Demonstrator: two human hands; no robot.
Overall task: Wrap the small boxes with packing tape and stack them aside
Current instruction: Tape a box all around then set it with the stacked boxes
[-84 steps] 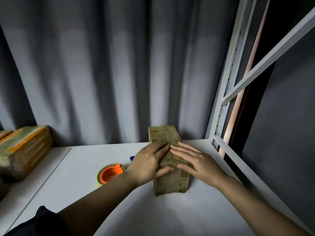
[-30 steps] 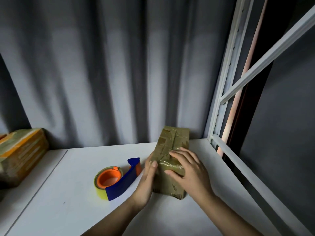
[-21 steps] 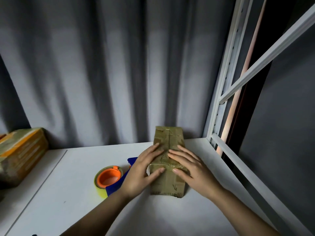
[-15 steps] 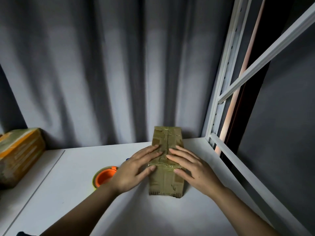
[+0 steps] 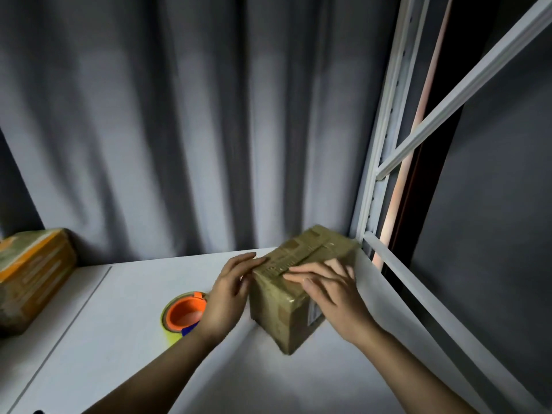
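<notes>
pressing tape down on a box turned askew

pressing on the small box [image 5: 298, 282], both hands work its upper face. the box sits on the white shelf [image 5: 119, 339] at about 2 o'clock from the middle of the surface, close to the metal rack upright [image 5: 376, 174] at the back corner, with one corner pointing toward the person. its skin is glossy with packing tape.

the left hand [image 5: 227, 297] lies against the box's 9 o'clock side, fingers nearly straight, their tips touching the top edge; it holds nothing. the right hand [image 5: 328, 291] lies across the top from 4 o'clock, fingers extended and slightly spread, flat on the tape; whether the thumb hooks the near face cannot be told through the blur.

the tape roll [image 5: 183, 315], with an orange core, rests just beside the left wrist at 8 o'clock from the box. a larger wrapped parcel [image 5: 30, 279] lies well apart at 9 o'clock, on the neighbouring surface.

judging by its look, the box should be light and fairly stiff, though its taped faces are likely slick, so flat palms may slide. the surest hold would be on two opposite side walls near the corners, where cardboard resists squeezing, rather than on the middle of a panel, which might dent.
</notes>
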